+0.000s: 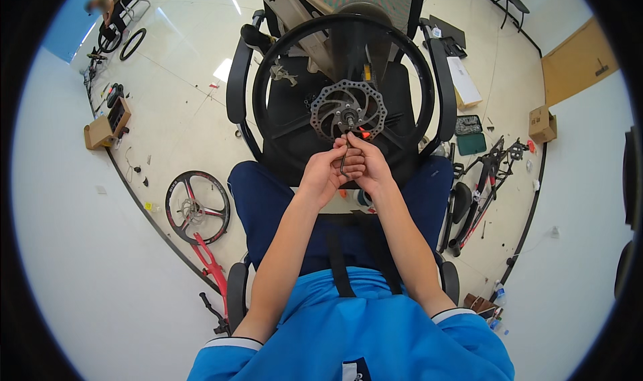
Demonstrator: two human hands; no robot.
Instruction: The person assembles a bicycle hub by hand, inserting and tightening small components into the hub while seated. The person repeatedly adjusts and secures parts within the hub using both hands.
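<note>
A black wheel [271,136] rests on an office chair seat in front of me, with a silver brake disc [320,115] around its hub. Just below the hub, my left hand [325,172] and my right hand [372,167] come together, fingers curled. An L-shaped hex key [343,161] shows between them, its bent end hanging down by the fingers. Both hands appear closed on it, and its upper end near the disc is partly hidden by fingertips. A small red-orange piece [364,134] sits beside the right fingertips, against the disc's lower edge.
Chair armrests [236,90] flank the wheel; a light-coloured bike frame [298,16] leans behind it. A spoked wheel [175,207] with red frame lies left, a dark bike frame [483,187] right. A green tool case [471,143] and cartons [542,124] stand right. Another person [107,6] is far left.
</note>
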